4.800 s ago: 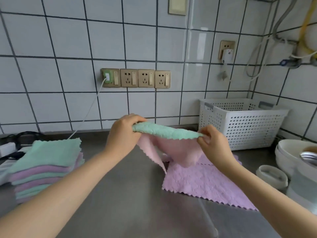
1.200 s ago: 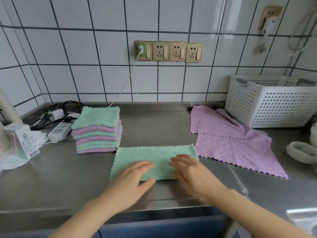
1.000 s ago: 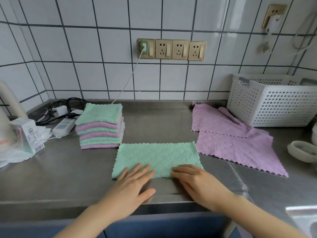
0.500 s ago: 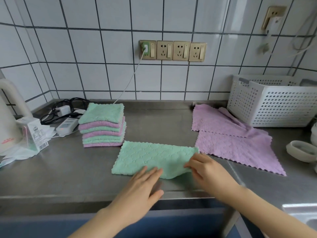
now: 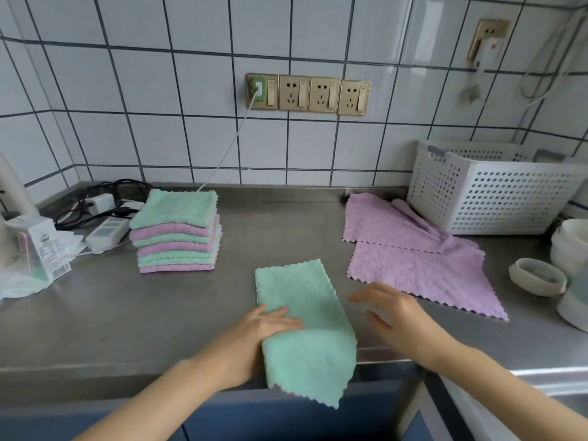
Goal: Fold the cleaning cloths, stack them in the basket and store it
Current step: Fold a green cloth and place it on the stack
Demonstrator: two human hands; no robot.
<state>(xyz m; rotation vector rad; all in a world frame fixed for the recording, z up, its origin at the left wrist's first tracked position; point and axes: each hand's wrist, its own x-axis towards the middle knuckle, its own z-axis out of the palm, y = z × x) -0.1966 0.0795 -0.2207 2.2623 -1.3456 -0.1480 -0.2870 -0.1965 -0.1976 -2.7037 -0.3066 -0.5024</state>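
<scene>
A mint-green cloth (image 5: 299, 291), folded into a strip, lies lengthwise on the steel counter. Its near end curls up and hangs past the front edge. My left hand (image 5: 264, 326) rests on the strip with straight fingers, beside the curled end. My right hand (image 5: 394, 316) hovers just right of the cloth, fingers spread, holding nothing. A stack of several folded green and purple cloths (image 5: 178, 230) stands at the back left. Two purple cloths (image 5: 423, 275) lie unfolded at the right. The white perforated basket (image 5: 496, 198) stands behind them against the wall.
A power strip (image 5: 108, 230) with black cables and a small carton (image 5: 35, 249) on plastic wrap sit at the far left. White bowls (image 5: 537, 276) crowd the right edge. A charger cord runs from the wall sockets (image 5: 305, 93) to behind the stack.
The green strip has turned from lying crosswise to lengthwise, its near end now curled over the counter edge. My right hand has let go of its corner and hovers beside it.
</scene>
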